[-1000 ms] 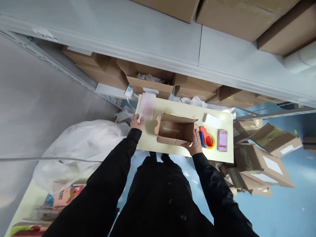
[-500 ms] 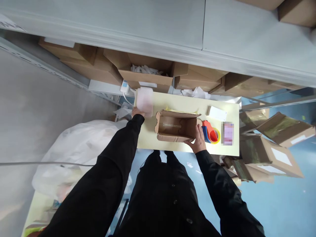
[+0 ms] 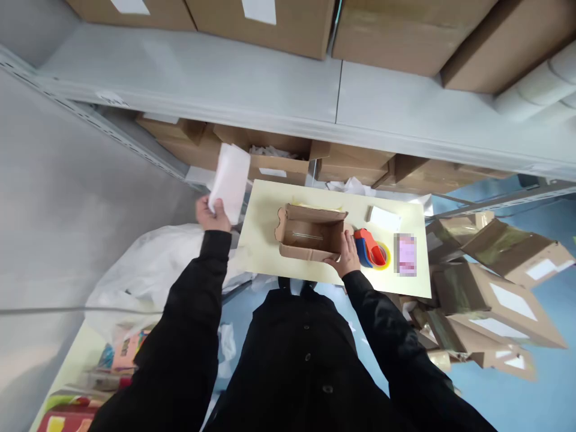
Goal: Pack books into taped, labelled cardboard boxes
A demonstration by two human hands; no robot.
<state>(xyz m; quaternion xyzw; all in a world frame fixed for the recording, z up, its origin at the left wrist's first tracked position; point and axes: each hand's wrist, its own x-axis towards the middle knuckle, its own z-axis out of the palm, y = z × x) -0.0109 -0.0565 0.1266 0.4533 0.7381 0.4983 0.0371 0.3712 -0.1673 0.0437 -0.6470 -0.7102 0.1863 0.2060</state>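
Observation:
My left hand (image 3: 212,215) is closed on the lower edge of a flat, whitish-pink packet (image 3: 231,180), raised off the table's left end. What the packet is made of or contains I cannot make out. An open cardboard box (image 3: 310,252) lies on the pale yellow table (image 3: 261,210), its inside bare. Around the box's right front corner, my right hand (image 3: 346,255) grips with thumb in front and fingers along the end. Just right of that hand is a red and blue tape dispenser (image 3: 369,247) with a yellow roll.
A white stack of cards or labels (image 3: 385,218) and a blurred pink item (image 3: 406,255) lie at the table's right. Shelves (image 3: 189,72) with cartons stand behind. Cartons (image 3: 499,300) are piled on the right; a white plastic bag (image 3: 144,270) bulges on the left.
My left hand has lifted the packet off the table and moved it left, tilting it. My right hand stays on the box. The head view has shifted, showing more of the upper shelf.

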